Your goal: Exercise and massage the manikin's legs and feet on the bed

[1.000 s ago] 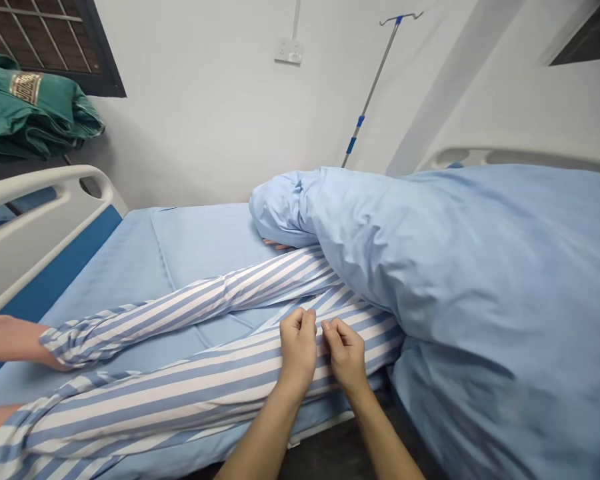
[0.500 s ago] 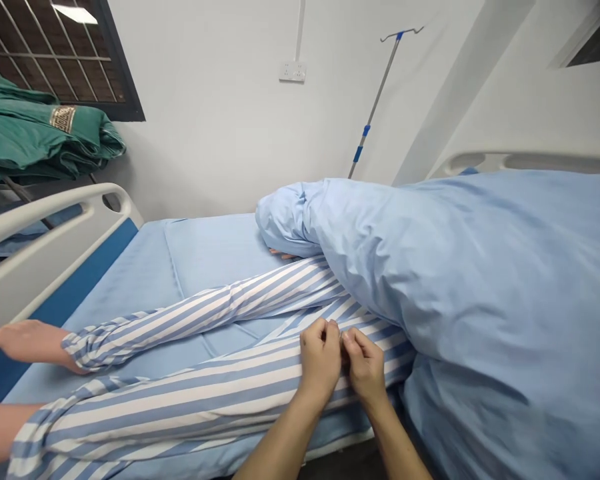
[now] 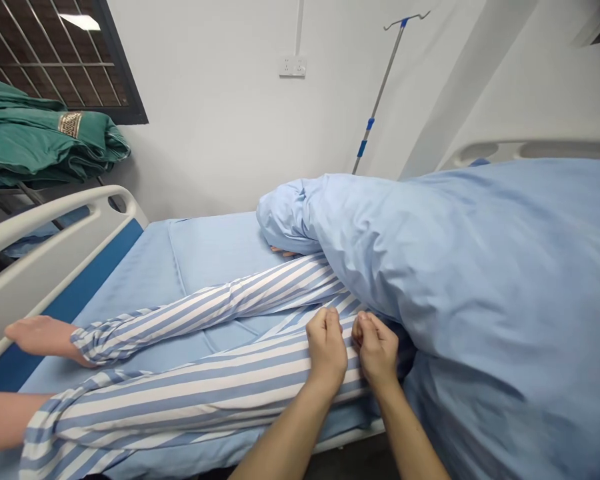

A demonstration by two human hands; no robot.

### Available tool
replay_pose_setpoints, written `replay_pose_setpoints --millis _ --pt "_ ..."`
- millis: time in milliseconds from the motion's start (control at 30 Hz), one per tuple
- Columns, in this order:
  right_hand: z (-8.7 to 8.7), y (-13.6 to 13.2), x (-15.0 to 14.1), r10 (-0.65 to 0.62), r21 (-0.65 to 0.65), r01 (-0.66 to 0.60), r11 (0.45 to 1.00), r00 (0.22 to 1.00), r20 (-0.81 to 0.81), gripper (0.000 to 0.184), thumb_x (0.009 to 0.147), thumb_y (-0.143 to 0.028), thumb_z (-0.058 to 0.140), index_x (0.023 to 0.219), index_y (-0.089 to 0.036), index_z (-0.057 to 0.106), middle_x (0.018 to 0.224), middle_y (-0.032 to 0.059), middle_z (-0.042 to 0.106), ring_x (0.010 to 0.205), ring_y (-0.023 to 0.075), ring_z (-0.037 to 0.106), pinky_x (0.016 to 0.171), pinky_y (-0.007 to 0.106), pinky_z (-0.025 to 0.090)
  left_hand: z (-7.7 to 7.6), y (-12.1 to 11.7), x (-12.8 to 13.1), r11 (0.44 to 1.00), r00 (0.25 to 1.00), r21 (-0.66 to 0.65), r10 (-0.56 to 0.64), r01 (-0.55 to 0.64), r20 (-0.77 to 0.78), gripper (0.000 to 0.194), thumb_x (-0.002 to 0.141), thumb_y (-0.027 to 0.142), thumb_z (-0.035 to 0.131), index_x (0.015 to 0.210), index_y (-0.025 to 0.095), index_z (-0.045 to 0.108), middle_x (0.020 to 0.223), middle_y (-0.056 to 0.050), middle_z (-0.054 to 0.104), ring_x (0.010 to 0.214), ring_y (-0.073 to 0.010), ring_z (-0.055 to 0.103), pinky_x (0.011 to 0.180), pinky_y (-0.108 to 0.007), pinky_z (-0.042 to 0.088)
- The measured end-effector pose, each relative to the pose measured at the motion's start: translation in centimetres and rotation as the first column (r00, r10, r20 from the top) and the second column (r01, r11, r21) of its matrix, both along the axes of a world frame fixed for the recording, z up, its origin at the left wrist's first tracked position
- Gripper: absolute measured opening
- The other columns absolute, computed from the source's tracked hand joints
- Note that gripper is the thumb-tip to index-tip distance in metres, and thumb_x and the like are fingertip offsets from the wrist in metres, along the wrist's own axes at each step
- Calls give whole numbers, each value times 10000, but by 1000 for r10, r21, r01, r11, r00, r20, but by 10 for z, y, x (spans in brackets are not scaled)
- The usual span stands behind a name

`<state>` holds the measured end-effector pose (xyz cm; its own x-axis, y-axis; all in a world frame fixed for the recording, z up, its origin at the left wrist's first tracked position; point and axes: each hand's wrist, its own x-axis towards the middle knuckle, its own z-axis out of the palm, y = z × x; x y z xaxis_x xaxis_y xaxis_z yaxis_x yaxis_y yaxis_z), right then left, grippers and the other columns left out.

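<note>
A person lies on the bed in blue-and-white striped pyjamas, with the upper body hidden under a light blue quilt [image 3: 470, 253]. My left hand [image 3: 327, 350] and my right hand [image 3: 377, 350] sit side by side, fingers pinched on the striped trouser leg [image 3: 195, 400], close to the quilt's edge. The other trouser leg [image 3: 220, 300] lies farther off, ending at a bare foot [image 3: 43, 337]. A few fingers [image 3: 283, 251] of the lying person show beside the bunched quilt.
A light blue sheeted mattress [image 3: 215, 247] sits inside a white bed side rail [image 3: 45, 247]. Folded green blankets [image 3: 40, 140] lie beyond the rail, below a grilled window [image 3: 55, 60]. An IV pole [image 3: 380, 87] and a wall socket [image 3: 293, 66] stand behind the bed.
Both my hands have shifted along the trouser leg toward the quilt, still pinching the cloth. The whole view has also drifted slightly with my head.
</note>
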<state>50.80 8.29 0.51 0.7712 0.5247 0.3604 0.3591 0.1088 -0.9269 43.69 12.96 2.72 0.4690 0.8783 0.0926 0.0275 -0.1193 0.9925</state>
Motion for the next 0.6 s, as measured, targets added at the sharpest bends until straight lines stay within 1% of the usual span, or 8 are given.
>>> replay_pose_setpoints --millis 67,133,200,233,300,400,500,600 --pt "8 -2 0 32 -33 -33 999 999 -18 417 852 -457 467 555 -206 314 513 -61 294 481 87 291 455 222 287 -2 -6 3 993 994 115 -4 16 -106 350 892 364 290 586 202 347 541 24 406 547 -108 372 559 -259 258" --pt "19 -7 2 40 -107 -34 994 998 53 415 831 -467 497 555 -202 335 516 -56 310 496 92 310 466 221 298 -6 -11 3 971 973 233 -2 57 -231 325 887 329 309 600 204 393 556 7 455 554 -120 383 573 -277 243" --pt "28 -12 6 14 -166 13 986 987 161 406 824 -466 506 555 -199 359 514 -54 315 502 95 318 473 221 295 -9 -13 1 952 955 294 2 90 -297 318 886 310 314 606 207 424 568 -8 494 559 -129 401 576 -286 234" --pt "30 -15 10 -19 -176 57 983 977 210 402 826 -462 500 554 -199 364 513 -54 312 503 95 315 479 222 291 -10 -13 1 947 951 306 -2 101 -308 322 885 307 321 599 209 431 567 -12 504 558 -130 407 574 -287 233" --pt "27 -16 19 -103 -179 153 972 959 263 399 838 -461 465 551 -202 365 508 -52 316 504 101 315 487 228 286 -10 -12 0 943 953 313 -10 110 -304 325 875 306 344 581 210 442 553 -11 508 547 -130 409 566 -283 231" --pt "14 -12 34 -181 -228 263 938 928 327 398 840 -461 422 538 -208 369 491 -45 334 506 113 322 488 241 276 -7 -9 -2 955 963 276 -33 109 -269 329 854 313 380 546 209 432 516 8 470 522 -122 378 551 -275 223" --pt "5 -8 40 -159 -268 265 926 919 360 389 836 -451 415 535 -209 365 492 -46 327 510 117 333 495 242 280 -4 -2 -11 963 968 207 -126 172 -219 354 828 325 405 499 200 365 470 37 365 499 -108 320 534 -267 208" --pt "6 -9 38 -138 -279 246 928 924 356 392 827 -468 419 536 -210 373 500 -39 331 515 122 348 499 247 294 -7 18 -38 962 964 155 -198 226 -176 373 812 323 409 479 193 302 462 52 285 500 -96 305 522 -251 212"
